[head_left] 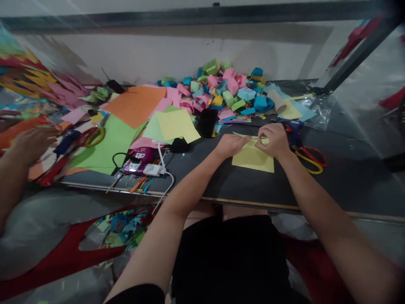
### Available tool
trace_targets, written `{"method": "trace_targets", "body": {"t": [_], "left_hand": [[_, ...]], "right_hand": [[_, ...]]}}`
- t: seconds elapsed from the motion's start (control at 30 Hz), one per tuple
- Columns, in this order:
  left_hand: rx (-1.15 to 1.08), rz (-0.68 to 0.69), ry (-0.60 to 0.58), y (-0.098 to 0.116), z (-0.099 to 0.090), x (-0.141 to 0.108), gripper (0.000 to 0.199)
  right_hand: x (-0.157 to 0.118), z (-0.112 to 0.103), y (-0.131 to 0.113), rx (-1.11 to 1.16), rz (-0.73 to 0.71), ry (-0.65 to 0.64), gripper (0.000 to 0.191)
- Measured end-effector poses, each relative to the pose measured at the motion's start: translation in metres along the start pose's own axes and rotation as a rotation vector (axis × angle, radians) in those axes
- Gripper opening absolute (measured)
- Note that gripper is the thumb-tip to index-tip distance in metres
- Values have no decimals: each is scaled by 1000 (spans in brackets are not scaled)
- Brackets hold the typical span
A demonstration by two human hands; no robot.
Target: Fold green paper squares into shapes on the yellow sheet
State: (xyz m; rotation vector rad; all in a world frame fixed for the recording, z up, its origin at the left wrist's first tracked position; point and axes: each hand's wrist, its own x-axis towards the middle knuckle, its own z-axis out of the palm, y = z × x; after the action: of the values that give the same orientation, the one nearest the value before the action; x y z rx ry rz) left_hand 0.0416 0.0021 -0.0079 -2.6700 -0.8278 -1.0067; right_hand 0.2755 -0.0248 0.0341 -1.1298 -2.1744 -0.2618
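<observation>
A yellow paper sheet (253,159) lies on the dark table in front of me, its far edge raised or curled under my fingers. My left hand (231,145) is closed on the far left part of that edge. At the far right part, my right hand (274,138) pinches the paper between thumb and fingers. Just right of my right hand are a dark blue tool (294,128), partly hidden, and scissors (311,161) with red and yellow handles.
Folded paper pieces (232,86) are heaped at the back. Coloured sheets (136,103), a black phone-like object (207,122) and a purple power strip (141,159) with cables lie left. Another person's hand (31,143) is at far left. A metal bar crosses above.
</observation>
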Motion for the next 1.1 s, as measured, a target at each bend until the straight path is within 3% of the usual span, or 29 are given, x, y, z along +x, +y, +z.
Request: {"method": "trace_targets", "body": {"t": [0.3,0.43,0.5,0.6,0.7,0.77,0.9,0.97,1.03,1.1], "left_hand": [[19,-137,210,-24,-9,-5,44],[-41,-190,207,-19,-9,-4,46],[-92,-194,184,-11,-9,-2,47],[-179,-172,155,3,-9,1,47],[-250,-190,137,14,-7,4,43],[-305,-245,134,19,-5,7,38],[-517,-465,110,23,-6,11,29],[-601,-579,100,23,-7,13,43],[-633,-632,85,21,-6,13,53],[-639,-637,75,18,-4,13,42]], "right_hand": [[-4,-11,26,-19,182,30,9],[-6,-7,27,83,314,44,5],[-5,-1,22,240,414,69,9],[-1,7,13,659,672,89,36],[5,11,6,1012,853,-56,66],[7,11,3,1070,888,-112,72],[7,13,-1,972,885,8,69],[6,15,-2,948,859,32,65],[5,17,-4,927,835,41,59],[5,18,-5,900,821,65,55]]}}
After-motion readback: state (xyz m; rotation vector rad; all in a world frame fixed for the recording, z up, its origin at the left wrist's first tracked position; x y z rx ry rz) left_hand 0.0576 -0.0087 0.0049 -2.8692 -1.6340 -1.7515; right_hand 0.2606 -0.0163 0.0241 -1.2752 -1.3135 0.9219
